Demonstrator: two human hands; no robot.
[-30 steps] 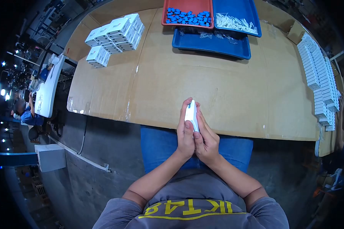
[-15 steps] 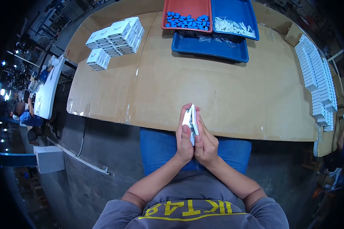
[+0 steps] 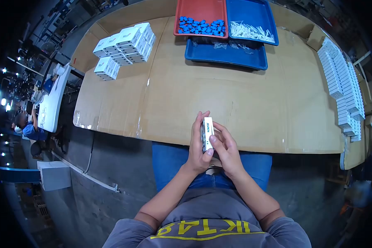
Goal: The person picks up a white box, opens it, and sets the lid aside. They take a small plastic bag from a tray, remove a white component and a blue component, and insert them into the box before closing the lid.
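Observation:
Between my hands, just over the table's front edge, is a small white plastic case [image 3: 208, 129] with dark lettering along its narrow face. My left hand [image 3: 197, 151] is closed around its left side, thumb near the lower end. From the right, my right hand [image 3: 229, 155] grips it too, its thumb pressed on the lettered face and its fingers partly hidden behind. A darker strip shows along the case's left side; the rest of that side is covered by my left fingers.
White boxy cases [image 3: 130, 39] stand stacked at the back left, and long rows of them [image 3: 343, 87] line the right edge. A red tray [image 3: 200, 10] holds blue parts. Beside it, a blue tray [image 3: 252, 10] contains white pins. Another blue tray [image 3: 227, 61] sits in front. A person [image 3: 31, 128] sits far left.
Half a second ago the case showed two white sides in a narrow V between my palms. Now it is turned with its lettered face up, and my right thumb has moved onto that face.

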